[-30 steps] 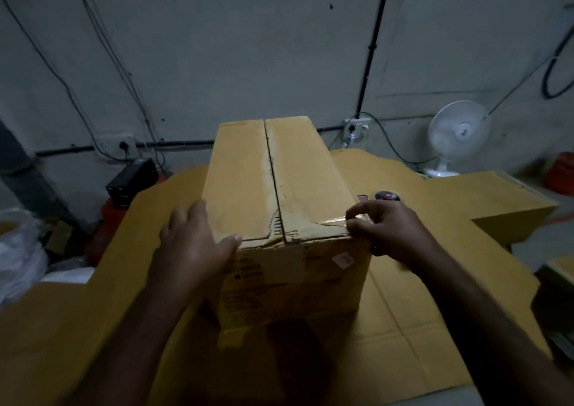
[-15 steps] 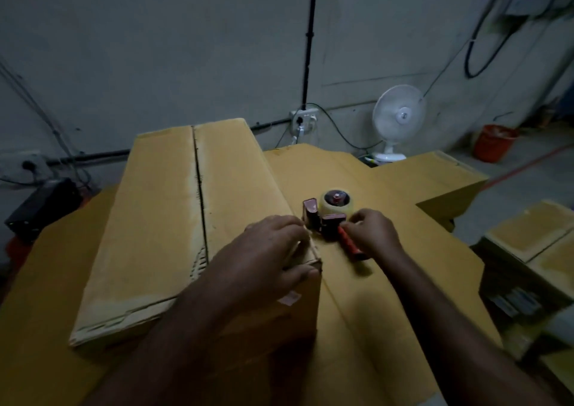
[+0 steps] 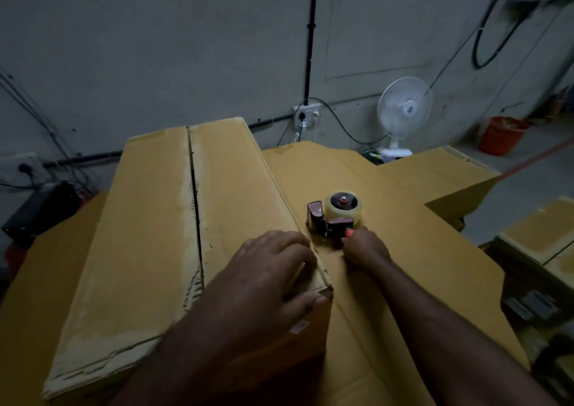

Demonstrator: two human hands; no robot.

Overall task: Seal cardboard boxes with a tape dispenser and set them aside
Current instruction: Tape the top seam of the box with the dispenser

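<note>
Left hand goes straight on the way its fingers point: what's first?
The left hand would clear the right edge of the cardboard box, then probably meet the tape dispenser gripped by the right hand; depth unclear.

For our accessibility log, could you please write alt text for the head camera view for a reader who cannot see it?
A person's right hand grips the orange handle of a tape dispenser lying on flattened cardboard, beside a closed cardboard box whose near right corner the left hand holds. A white fan stands by the grey wall behind.
</note>
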